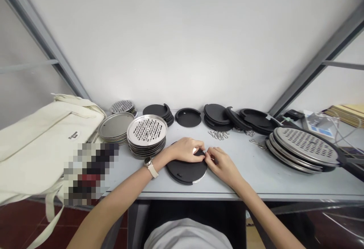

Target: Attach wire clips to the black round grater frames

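A black round plate [186,171] lies on the table in front of me, with a strip of shiny metal showing along its lower right edge. My left hand [186,149] reaches over its top, thumb and fingers closed at the right rim. From the right, my right hand [223,165] meets it there, its fingers pinched together. Whatever small piece sits between the fingertips is mostly hidden. Left of the plate stands a stack of round metal grater discs [146,131]. Beyond my right hand lie several bent wire clips [218,134].
Black round holders [188,117] line the wall. Plain metal discs [116,126] and another grater stack [123,107] are at left. Handled perforated discs [307,146] are piled at right. A cream bag [48,143] covers the left end; papers [318,124] lie at far right.
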The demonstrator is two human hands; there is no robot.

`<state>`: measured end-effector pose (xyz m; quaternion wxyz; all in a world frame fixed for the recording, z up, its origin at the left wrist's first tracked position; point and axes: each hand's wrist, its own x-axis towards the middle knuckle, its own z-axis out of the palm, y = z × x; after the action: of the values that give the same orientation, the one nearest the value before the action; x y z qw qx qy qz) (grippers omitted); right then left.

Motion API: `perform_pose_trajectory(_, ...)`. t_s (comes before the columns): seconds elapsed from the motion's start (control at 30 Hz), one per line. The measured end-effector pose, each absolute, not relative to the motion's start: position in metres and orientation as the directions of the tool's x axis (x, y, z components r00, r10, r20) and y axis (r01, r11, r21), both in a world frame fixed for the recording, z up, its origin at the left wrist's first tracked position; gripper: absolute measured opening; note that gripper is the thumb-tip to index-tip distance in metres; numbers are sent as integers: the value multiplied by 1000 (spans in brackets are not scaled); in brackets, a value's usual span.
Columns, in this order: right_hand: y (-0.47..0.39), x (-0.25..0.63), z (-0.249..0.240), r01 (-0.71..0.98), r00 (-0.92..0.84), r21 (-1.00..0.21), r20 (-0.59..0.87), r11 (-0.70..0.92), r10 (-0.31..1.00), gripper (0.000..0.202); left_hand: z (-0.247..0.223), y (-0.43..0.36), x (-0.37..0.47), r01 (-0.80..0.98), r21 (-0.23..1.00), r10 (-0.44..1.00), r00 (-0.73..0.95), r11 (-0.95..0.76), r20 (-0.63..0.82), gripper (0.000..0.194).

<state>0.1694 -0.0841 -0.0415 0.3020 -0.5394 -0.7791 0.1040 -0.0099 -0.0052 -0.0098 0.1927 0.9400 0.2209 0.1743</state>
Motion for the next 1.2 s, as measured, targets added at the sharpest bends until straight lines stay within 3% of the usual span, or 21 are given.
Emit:
perform_pose_trajectory(0.23, -84, 170, -42, 782, -230, -490, 348, 386, 909, 27, -11, -4, -10, 350, 399, 469, 846, -848, 255, 18)
perform_pose_trajectory(1.2, -84, 170, -42, 795, -240, -464, 350, 390, 905, 27, -6, -7, -10, 325, 430, 453, 860, -842, 236, 13)
